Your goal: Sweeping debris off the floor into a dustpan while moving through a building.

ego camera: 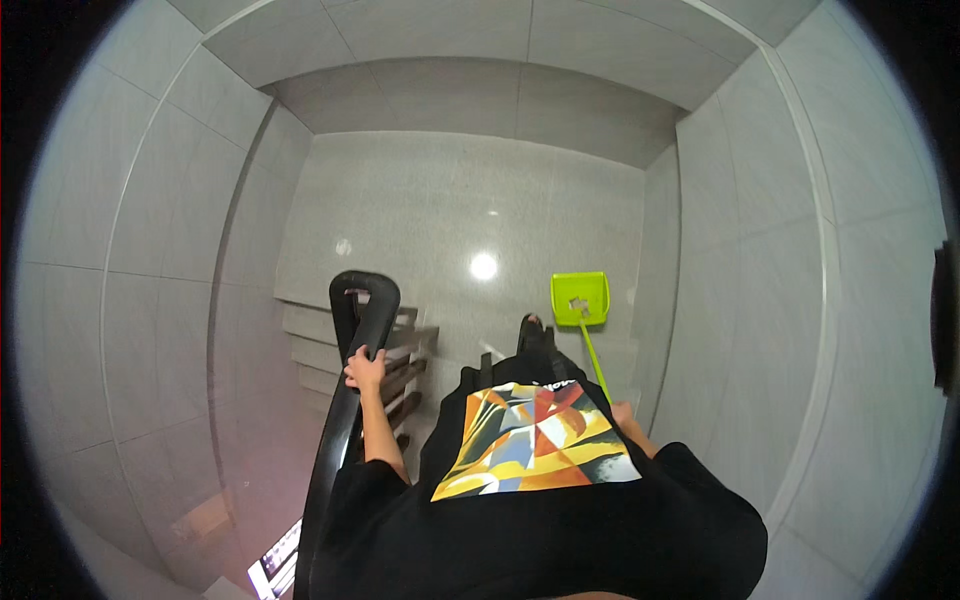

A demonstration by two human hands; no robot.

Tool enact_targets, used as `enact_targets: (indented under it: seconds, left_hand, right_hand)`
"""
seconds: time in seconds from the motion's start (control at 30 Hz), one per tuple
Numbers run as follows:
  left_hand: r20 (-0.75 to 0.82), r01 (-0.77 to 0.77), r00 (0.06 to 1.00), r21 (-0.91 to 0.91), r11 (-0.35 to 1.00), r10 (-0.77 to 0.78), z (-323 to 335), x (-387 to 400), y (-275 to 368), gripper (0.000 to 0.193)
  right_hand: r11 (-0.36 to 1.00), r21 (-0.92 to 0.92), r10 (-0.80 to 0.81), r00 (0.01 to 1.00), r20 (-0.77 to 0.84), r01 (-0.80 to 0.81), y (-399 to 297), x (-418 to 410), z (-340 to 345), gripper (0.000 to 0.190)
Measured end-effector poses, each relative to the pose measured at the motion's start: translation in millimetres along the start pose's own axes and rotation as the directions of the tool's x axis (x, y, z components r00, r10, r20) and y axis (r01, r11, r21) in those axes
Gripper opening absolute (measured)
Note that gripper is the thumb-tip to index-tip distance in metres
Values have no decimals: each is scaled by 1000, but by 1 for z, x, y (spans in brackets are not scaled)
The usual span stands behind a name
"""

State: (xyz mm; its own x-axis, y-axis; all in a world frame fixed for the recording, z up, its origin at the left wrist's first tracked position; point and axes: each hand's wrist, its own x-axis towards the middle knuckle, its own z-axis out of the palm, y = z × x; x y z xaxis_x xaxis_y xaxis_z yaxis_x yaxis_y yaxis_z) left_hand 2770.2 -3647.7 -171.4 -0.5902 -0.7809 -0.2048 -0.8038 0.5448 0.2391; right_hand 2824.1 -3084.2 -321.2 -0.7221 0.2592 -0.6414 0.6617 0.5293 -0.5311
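Observation:
My left hand [365, 371] rests on top of a thick, dark stair handrail [379, 307], its fingers around the rail's near side of the looped end. At the right of my body, my right hand [622, 414] is closed on the thin green handle [595, 360] of a long-handled dustpan. The lime-green dustpan pan [580, 289] is low by the floor ahead, with some small, pale, unclear debris [579, 305] near its handle joint. Part of my right hand is hidden by my black shirt.
Glossy grey landing floor [450, 195] spreads ahead, enclosed by tiled walls [772, 300]. Steps [311, 337] run beside the handrail at the left, with dark balusters [401, 405] under it. My sandalled foot [531, 330] stands left of the dustpan. A bright screen or panel [277, 562] shows at lower left.

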Motion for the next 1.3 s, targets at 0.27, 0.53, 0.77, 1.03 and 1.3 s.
enact_targets:
  seconds: [0.27,0.53,0.77,1.03,1.3]
  left_hand:
    - [-250,40,965,-133,990,-72,50,-30,-52,49]
    - [73,421,907,-181,889,-415,-34,-42,-81,96]
    - [-33,639,765,-90,764,-644,-71,-129,-89,110]
    - [147,821,443,-462,335,-884,-128,-259,-141,110]
    - [137,892,332,-367,264,-933,-176,-433,-147,106]
  right_hand:
    - [981,-189,46,999,3,-45,61,-2,-6,26]
    - [963,-203,-157,981,113,178,62,-5,-20,33]
    - [860,-277,-408,904,131,428,-42,45,-51,32]
    - [631,-403,-523,747,411,663,-143,65,-166,32]
    - [494,-375,-303,560,771,784,-357,-11,-130,17]
